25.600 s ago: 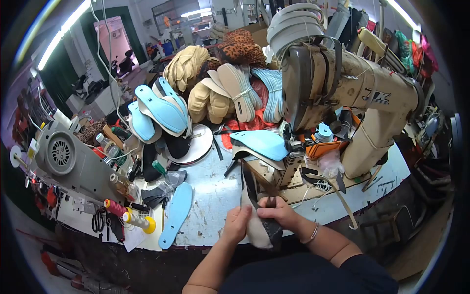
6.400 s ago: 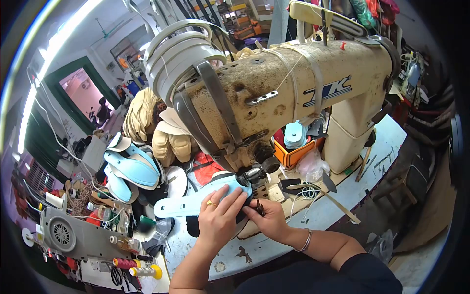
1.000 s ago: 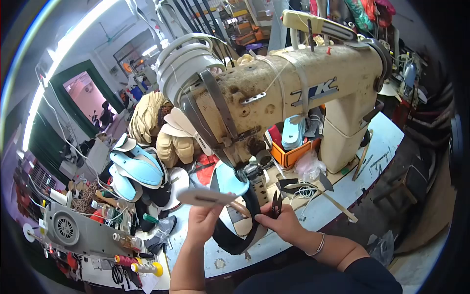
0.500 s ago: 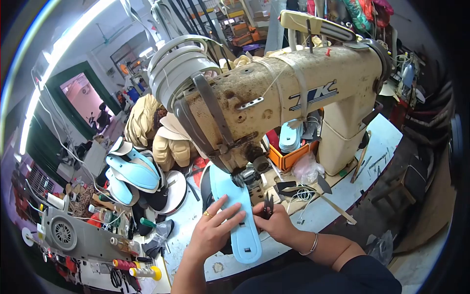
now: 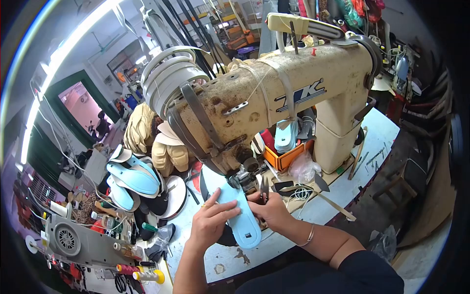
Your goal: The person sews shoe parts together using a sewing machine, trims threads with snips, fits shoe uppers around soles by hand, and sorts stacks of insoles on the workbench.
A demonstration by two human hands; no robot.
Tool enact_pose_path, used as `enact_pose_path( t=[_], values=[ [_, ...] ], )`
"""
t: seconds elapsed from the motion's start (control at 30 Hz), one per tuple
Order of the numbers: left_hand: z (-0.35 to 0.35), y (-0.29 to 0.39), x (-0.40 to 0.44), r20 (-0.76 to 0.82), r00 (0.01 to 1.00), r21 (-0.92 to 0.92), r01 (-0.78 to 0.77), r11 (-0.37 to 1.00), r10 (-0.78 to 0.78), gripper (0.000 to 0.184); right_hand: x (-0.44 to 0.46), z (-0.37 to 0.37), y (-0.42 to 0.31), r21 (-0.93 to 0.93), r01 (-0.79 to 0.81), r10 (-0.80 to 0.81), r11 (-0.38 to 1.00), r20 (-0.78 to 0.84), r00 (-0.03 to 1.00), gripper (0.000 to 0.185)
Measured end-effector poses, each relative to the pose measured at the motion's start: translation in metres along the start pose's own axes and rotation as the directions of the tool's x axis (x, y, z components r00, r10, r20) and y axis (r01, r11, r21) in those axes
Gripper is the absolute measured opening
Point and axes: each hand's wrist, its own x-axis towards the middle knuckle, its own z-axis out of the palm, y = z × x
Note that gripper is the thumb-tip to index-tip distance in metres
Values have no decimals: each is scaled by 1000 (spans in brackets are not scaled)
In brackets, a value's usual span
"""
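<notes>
A light blue sole point(image 5: 242, 220) lies under the needle area of the sewing machine point(image 5: 240, 98), its slotted end pointing toward me. Black material shows beneath it on both sides. My left hand point(image 5: 211, 220) rests on the sole's left edge with its fingers spread, a ring on one finger. Closed around small dark thread snips point(image 5: 264, 190), my right hand point(image 5: 271, 210) sits at the sole's right edge, close to the machine's post. The snips' blades point up and away from me.
Blue soles are piled at the left point(image 5: 132, 176), near a white round disc point(image 5: 174, 197). An orange box point(image 5: 286, 159) holds more blue pieces behind the post. Thread cones point(image 5: 149, 277) stand at lower left. White cord and a strap lie on the right.
The sole has shifted slightly left and farther under the machine, both hands moving along with it. The view has shifted a little. Earlier, my left hand held the sole's end raised and folded up.
</notes>
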Motion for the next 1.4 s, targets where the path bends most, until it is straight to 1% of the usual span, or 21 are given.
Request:
enact_pose_path(
  t=[0.1, 0.37, 0.43, 0.47, 0.5, 0.57, 0.63, 0.7, 0.77, 0.83, 0.9, 0.93, 0.97, 1.0, 1.03, 1.13, 1.17, 1.2, 1.3, 1.37, 1.4],
  values=[
    [4, -2, -3, 4, 1000, -15, -7, 1000, 7, 41, -4, -6, -2, -282, 76, -84, 956, -16, 996, 17],
    [1, -2, 7, 8, 1000, 23, -6, 1000, 6, 36, 8, -3, -2, 86, -55, 57, 995, -29, 998, 17],
    [2, 6, 9, -121, 952, -219, 249, 943, -280, 35, 10, -1, 0, 196, -51, 64, 979, -59, 996, 16],
    [3, -5, -1, -242, 928, -217, 232, 948, -283, 35, 10, -3, 2, 160, -24, 37, 987, -81, 996, 16],
    [9, -10, -13, -352, 806, -506, 263, 821, -475, 34, 9, -5, -1, 161, -20, 34, 987, -81, 996, 16],
    [-2, 10, -39, 9, 760, -560, 543, 626, -650, 29, 3, -8, -6, -231, 7, -31, 973, -100, 995, 15],
    [14, 30, -53, -93, 968, -101, 222, 970, -232, 31, 3, -14, 8, -313, 98, -122, 945, -58, 991, 16],
    [22, 52, -48, -75, 988, 221, 149, 964, -136, 26, 0, -16, 13, -239, 61, -66, 969, -16, 998, 22],
    [31, 71, -40, 26, 992, 344, 110, 933, -126, 22, -1, -14, 14, -254, 158, -150, 954, 52, 987, 26],
    [38, 89, -27, 223, 964, 569, -10, 822, -143, 17, 3, -16, 27, -462, 499, -445, 733, 229, 866, 23],
    [42, 93, -16, 283, 946, 562, -31, 826, -157, 14, 1, -24, 30, -515, 518, -468, 683, 235, 852, 19],
    [45, 90, -13, 314, 921, 461, 65, 885, -230, 15, 0, -28, 28, -350, 240, -208, 905, 126, 970, 18],
    [49, 86, -10, 351, 888, 353, 167, 921, -296, 16, 0, -31, 26, -140, -79, 90, 987, 78, 993, 17],
    [40, 76, -8, 306, 895, 66, 320, 945, -325, 18, 1, -32, 26, -45, -91, 95, 995, 81, 992, 18],
    [40, 66, -10, 73, 920, -70, 391, 918, -386, 24, 1, -33, 26, -43, -89, 92, 995, 75, 993, 18],
    [60, 17, -21, -75, 778, -148, 610, 779, -624, 29, 6, -36, 38, 31, -193, 190, 981, 80, 979, 11],
    [67, 2, -26, 123, 700, -591, 621, 515, -704, 30, 4, -34, 36, 26, -197, 194, 980, 83, 978, 11],
    [70, -6, -26, 337, 663, -850, 519, 87, -669, 32, 2, -31, 30, 11, -193, 192, 981, 55, 980, 11],
    [74, -13, -28, 179, 714, -878, 427, 218, -677, 30, -3, -29, 23, -25, -171, 172, 985, 57, 983, 12],
    [78, -14, -29, 144, 718, -865, 426, 266, -681, 29, -9, -31, 22, -365, 18, -4, 931, 39, 999, 12],
    [80, -14, -31, 97, 717, -854, 417, 312, -691, 29, -13, -30, 23, -365, 16, -4, 931, 34, 999, 12]
  ],
)
